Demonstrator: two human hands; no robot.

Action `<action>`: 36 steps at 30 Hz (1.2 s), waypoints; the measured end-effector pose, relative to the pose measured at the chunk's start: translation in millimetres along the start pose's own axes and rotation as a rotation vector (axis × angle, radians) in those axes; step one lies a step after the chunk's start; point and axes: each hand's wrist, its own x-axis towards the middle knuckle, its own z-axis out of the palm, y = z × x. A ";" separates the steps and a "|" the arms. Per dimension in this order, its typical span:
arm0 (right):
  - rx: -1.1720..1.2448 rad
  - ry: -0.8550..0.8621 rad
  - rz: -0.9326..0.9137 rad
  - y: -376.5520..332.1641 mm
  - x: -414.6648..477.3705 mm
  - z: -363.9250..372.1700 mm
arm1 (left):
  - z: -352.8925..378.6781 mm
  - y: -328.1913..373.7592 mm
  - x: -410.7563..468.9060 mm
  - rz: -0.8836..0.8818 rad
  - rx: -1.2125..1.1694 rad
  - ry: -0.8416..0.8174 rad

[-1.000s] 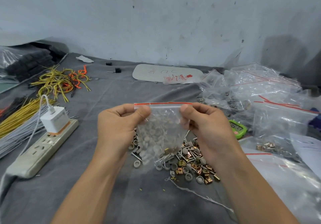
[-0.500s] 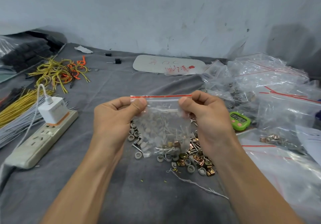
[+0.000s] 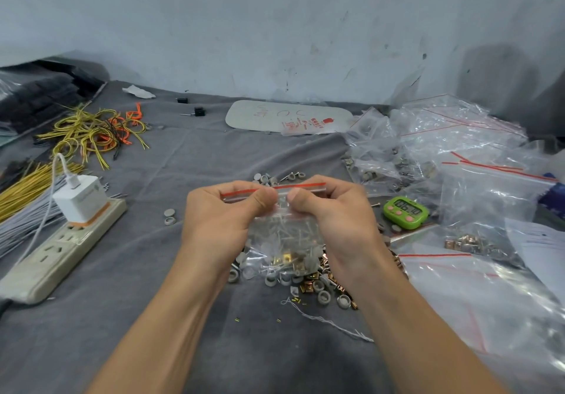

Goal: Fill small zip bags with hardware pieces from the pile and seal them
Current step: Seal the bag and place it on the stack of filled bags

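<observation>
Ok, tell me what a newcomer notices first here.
Dead centre, the left hand and right hand pinch the red-striped top of a filled zip bag above the loose pile. A bright green timer sits right of them beside a heap of clear bags; tangled yellow and orange wires lie far left.

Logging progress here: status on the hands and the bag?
Left hand, right hand pinching zip bag top. Bag filled, over pile; seal unclear. Nothing blocking.

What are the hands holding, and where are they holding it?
Both hands, left and right, pinch a small clear zip bag of hardware pieces along its red-striped top edge, thumbs close together near the middle.
</observation>
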 end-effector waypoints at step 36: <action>0.140 0.060 0.033 0.6 3.1 -15.7 | -5.4 -1.2 4.1 -0.034 -0.083 0.053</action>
